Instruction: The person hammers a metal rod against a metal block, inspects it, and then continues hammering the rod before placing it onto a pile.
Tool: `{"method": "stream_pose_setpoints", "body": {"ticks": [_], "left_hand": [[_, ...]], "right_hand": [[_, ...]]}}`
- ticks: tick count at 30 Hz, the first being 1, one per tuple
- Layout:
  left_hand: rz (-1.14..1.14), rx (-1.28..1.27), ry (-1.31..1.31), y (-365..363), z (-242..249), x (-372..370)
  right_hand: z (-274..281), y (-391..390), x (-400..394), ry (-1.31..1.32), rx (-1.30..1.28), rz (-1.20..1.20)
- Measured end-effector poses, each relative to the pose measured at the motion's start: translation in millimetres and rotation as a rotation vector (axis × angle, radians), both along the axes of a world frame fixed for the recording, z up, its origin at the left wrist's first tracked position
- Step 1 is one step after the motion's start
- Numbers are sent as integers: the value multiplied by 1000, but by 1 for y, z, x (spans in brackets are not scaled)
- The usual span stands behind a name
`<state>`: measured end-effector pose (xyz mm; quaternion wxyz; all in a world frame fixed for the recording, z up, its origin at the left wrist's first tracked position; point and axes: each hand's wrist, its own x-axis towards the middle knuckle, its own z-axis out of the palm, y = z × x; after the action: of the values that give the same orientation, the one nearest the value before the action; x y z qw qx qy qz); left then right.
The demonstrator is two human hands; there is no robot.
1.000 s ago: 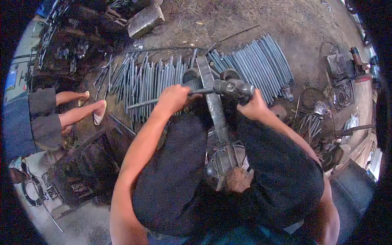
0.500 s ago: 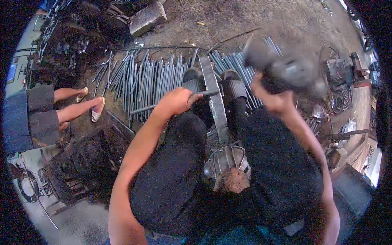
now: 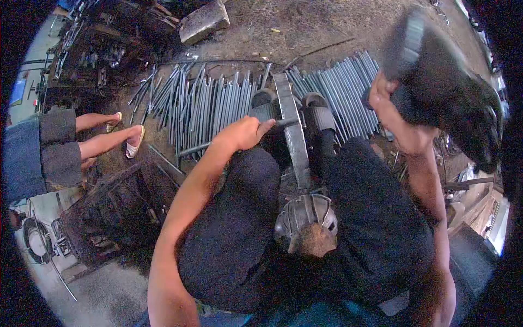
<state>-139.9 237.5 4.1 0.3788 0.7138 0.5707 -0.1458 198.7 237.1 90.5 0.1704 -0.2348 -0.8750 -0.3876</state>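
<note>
I see the left hand (image 3: 239, 133) clenched around a rod (image 3: 195, 149), its end at the metal bar (image 3: 298, 150) just beside the fingers. The right hand (image 3: 403, 122) grasps a blurred hammer (image 3: 425, 65). Beyond the left fingers lie loose rods (image 3: 223, 101).

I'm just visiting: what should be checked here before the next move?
1. Left hand gripping the rod: ok.
2. Rod lying over the metal bar: ok.
3. Left hand well clear of the metal bar: not ok, its thumb is close.
4. Right hand holding the hammer up: ok.
5. Hammer's aim: cannot tell, it is blurred.
6. Sandals well away from the metal bar: not ok, one stands close on each side.
</note>
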Motion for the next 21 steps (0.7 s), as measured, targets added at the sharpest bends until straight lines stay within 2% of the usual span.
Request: {"method": "stream_pose_setpoints", "body": {"ticks": [5,6,8,9,11,13,14,15,16,17,19,20,21], "left_hand": [[10,-65,37,3,-3,-1],[38,-61,18,2,-5,-3],[55,-30,1,15,-6,-7],[31,-21,-28,15,-11,-11],[-29,-20,-62,8,-22,-8],[-41,2,-108,4,-30,-13],[39,-40,-71,1,-15,-6],[46,-48,-74,0,-6,-3],[44,-81,-43,2,2,0],[42,-111,-10,4,5,0],[50,-60,-1,1,-2,-3],[44,-10,7,0,-4,-4],[53,-17,9,-2,-7,-5]], "right_hand": [[-124,-46,-38,1296,-1207,98],[-130,-49,-35,1298,-1209,95],[-138,-36,-22,762,-1578,-184],[-124,-26,-27,759,-1578,-178],[-81,-17,-27,691,-1259,-249],[-43,4,-24,858,-1424,-356],[-16,8,-25,934,-1429,-212],[13,2,-27,988,-1154,104],[-7,9,-15,957,-1200,-101],[-16,9,2,950,-1204,-94],[40,9,-13,1174,-1321,238],[21,4,-18,1168,-1329,246],[-21,-8,-23,1168,-1238,66]]}}
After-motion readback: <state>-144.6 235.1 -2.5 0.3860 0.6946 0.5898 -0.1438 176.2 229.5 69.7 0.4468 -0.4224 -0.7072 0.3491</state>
